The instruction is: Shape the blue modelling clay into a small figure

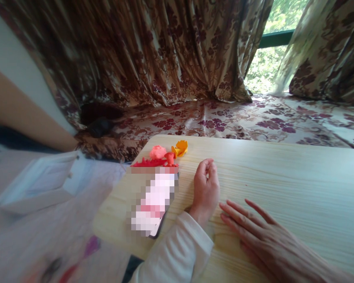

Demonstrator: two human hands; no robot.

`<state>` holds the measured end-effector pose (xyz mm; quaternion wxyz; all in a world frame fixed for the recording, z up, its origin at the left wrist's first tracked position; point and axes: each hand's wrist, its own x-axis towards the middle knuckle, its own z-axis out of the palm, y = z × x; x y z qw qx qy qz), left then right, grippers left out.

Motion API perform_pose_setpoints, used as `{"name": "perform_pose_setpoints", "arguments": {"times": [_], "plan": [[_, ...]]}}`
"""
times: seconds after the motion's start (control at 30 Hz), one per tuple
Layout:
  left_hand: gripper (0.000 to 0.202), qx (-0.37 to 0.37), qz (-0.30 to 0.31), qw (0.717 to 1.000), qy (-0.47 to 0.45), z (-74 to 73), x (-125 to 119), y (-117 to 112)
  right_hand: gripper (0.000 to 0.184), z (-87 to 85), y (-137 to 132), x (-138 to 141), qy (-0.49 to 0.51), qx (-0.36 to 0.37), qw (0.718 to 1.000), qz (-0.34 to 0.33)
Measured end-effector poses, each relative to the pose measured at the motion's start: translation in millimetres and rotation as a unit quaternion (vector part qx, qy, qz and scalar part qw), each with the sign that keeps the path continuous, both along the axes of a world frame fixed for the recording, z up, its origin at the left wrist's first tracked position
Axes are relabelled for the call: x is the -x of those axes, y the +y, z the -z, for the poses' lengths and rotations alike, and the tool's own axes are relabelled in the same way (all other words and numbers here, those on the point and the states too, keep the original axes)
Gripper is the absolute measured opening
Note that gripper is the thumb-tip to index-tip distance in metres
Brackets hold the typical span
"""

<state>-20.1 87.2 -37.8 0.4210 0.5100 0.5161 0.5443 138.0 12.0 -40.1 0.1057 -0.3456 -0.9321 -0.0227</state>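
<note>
My right hand (265, 239) lies flat on the light wooden table (283, 177) at the lower right, fingers stretched out and apart, holding nothing. Just left of its fingertips rests a smaller hand (206, 188) in a white sleeve (177, 251). It belongs to another person and its fingers are loosely curled with nothing visible in them. My left hand does not show. A bare forearm (23, 118) crosses the left edge, its hand hidden. Small red, pink and orange plastic toys (165, 155) sit at the table's far left edge.
A flat, blurred-out object (153, 200) with a dark rim lies on the table left of the small hand. White cloth (32, 188) covers the lower left. Flowered fabric (224, 118) and brown patterned curtains (150, 51) lie beyond the table, with a window (268, 59) at the right.
</note>
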Motion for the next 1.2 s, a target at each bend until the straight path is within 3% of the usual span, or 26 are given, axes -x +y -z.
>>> {"name": "perform_pose_setpoints", "arguments": {"times": [0.13,0.3,0.43,0.53,0.63,0.73,0.9,1.07,1.13,1.2], "plan": [[0.021,-0.05,0.027,0.991,0.124,-2.9,3,-17,0.045,4.4,7,-15,0.03,-0.042,0.995,0.089],[0.021,-0.103,0.129,0.945,0.281,-13.4,11,-54,0.034,7.2,12,-31,0.157,0.024,0.976,0.151],[0.029,-0.081,0.169,0.937,0.294,-21.3,16,-67,0.024,-8.8,12,-25,0.254,0.131,0.942,0.176],[0.041,-0.086,0.174,0.938,0.287,-24.7,19,-64,0.022,-22.8,16,-17,0.327,0.196,0.91,0.164],[0.038,-0.106,0.165,0.939,0.282,-25.7,21,-56,0.021,-28.4,21,-11,0.36,0.235,0.892,0.143],[0.027,-0.108,0.149,0.947,0.264,-25.0,22,-53,0.029,-22.9,23,-8,0.383,0.174,0.899,0.123],[0.032,-0.09,0.17,0.955,0.224,-21.8,26,-57,0.027,-9.0,17,-3,0.367,0.064,0.923,0.099],[0.016,-0.117,0.162,0.949,0.242,-10.1,34,-60,0.036,-9.2,6,4,0.339,0.023,0.938,0.075],[0.019,-0.157,0.148,0.942,0.258,-2.9,39,-59,0.032,-12.1,5,6,0.344,0.026,0.937,0.056],[0.034,-0.216,0.146,0.922,0.285,3.6,45,-59,0.026,-14.9,5,8,0.355,0.037,0.933,0.048]]}}
